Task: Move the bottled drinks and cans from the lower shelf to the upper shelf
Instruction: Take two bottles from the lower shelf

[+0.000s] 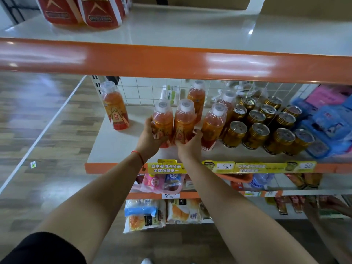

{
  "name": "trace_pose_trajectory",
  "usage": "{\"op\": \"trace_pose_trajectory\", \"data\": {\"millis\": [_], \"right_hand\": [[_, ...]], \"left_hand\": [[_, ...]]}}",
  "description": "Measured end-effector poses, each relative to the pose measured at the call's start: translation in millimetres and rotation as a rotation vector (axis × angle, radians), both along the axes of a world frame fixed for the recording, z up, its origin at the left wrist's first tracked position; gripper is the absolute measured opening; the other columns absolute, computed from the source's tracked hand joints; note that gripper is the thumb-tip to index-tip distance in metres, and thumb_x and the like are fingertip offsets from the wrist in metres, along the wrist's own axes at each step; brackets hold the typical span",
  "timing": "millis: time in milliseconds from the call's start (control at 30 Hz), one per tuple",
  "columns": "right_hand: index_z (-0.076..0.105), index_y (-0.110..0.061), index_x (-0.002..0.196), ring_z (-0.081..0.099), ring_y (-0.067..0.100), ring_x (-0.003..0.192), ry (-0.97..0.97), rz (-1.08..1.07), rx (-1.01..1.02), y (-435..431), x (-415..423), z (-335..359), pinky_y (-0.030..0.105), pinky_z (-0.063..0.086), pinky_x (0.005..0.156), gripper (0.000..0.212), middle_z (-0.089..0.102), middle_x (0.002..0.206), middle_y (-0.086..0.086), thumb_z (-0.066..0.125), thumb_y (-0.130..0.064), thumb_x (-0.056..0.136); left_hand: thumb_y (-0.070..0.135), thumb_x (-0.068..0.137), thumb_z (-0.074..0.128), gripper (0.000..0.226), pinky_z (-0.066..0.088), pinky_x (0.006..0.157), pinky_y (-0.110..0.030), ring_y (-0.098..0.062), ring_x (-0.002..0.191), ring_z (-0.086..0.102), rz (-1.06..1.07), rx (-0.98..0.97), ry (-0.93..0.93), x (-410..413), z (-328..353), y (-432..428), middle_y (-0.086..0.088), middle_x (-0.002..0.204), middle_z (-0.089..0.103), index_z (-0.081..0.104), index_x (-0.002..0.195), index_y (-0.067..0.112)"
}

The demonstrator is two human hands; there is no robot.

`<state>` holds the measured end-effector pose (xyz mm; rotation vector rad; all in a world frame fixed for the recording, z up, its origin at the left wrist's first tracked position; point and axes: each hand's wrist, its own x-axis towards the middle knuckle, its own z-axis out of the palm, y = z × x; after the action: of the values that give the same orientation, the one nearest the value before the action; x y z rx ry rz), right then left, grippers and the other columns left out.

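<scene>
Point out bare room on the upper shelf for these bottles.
The upper shelf is bare from the red-labelled bottles at its left across to the right. The lower shelf is crowded with gold cans on its right.

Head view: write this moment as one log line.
left hand: grips front bottle | right hand: grips adjacent bottle | level: lower shelf | cans: untouched

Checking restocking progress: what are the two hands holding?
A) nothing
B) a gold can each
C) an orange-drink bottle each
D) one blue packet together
C: the left hand grips the left white-capped orange-drink plastic bottle, the right hand grips the neighbouring orange-drink bottle, both at the white lower shelf; the gold metal cans stand untouched.
</scene>
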<state>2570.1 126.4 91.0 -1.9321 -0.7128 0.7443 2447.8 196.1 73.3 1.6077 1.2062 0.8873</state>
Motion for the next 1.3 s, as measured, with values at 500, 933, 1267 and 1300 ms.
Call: {"op": "trace_pose_trajectory", "data": {"millis": [500, 933, 1267, 1300], "right_hand": [[0.033, -0.02, 0.14, 0.057, 0.028, 0.122, -0.04, 0.393, -0.007, 17.3, 6.7, 0.5, 0.041, 0.046, 0.104, 0.076, 0.058, 0.135, 0.007, 0.079, -0.022, 0.08], [0.04, -0.012, 0.133, 0.055, 0.024, 0.121, -0.007, 0.535, -0.008, 20.8, 15.5, 2.8, 0.037, 0.047, 0.1, 0.084, 0.058, 0.128, 0.007, 0.089, -0.01, 0.066], [0.04, -0.018, 0.138, 0.057, 0.026, 0.122, -0.05, 0.463, 0.058, 22.2, 5.5, -3.9, 0.039, 0.046, 0.102, 0.089, 0.06, 0.132, 0.005, 0.091, -0.024, 0.064], [0.042, -0.018, 0.138, 0.057, 0.026, 0.122, -0.051, 0.469, 0.065, 21.4, 6.0, -4.0, 0.041, 0.046, 0.103, 0.089, 0.061, 0.131, 0.005, 0.091, -0.024, 0.064]], "left_hand": [[0.0, 0.078, 0.078, 0.078, 0.054, 0.081, -0.031, -0.017, 0.108, 0.057, 0.074, 0.02, -0.041, -36.2, 1.8, 1.9, 0.001, 0.117, 0.055, 0.034, 0.141, 0.012], [0.0, 0.075, 0.081, 0.077, 0.053, 0.097, -0.049, -0.019, 0.121, 0.053, -0.083, 0.017, 0.119, -67.3, 5.9, 15.0, -0.009, 0.132, 0.056, 0.041, 0.139, 0.016], [-0.006, 0.075, 0.079, 0.063, 0.057, 0.086, -0.025, -0.03, 0.116, 0.059, -0.087, -0.034, -0.019, -61.0, -0.7, 14.6, -0.015, 0.122, 0.06, 0.048, 0.127, 0.011], [-0.007, 0.074, 0.079, 0.063, 0.057, 0.084, -0.025, -0.03, 0.115, 0.059, -0.084, -0.033, -0.027, -62.2, -0.3, 12.7, -0.016, 0.121, 0.06, 0.048, 0.127, 0.009]]}}
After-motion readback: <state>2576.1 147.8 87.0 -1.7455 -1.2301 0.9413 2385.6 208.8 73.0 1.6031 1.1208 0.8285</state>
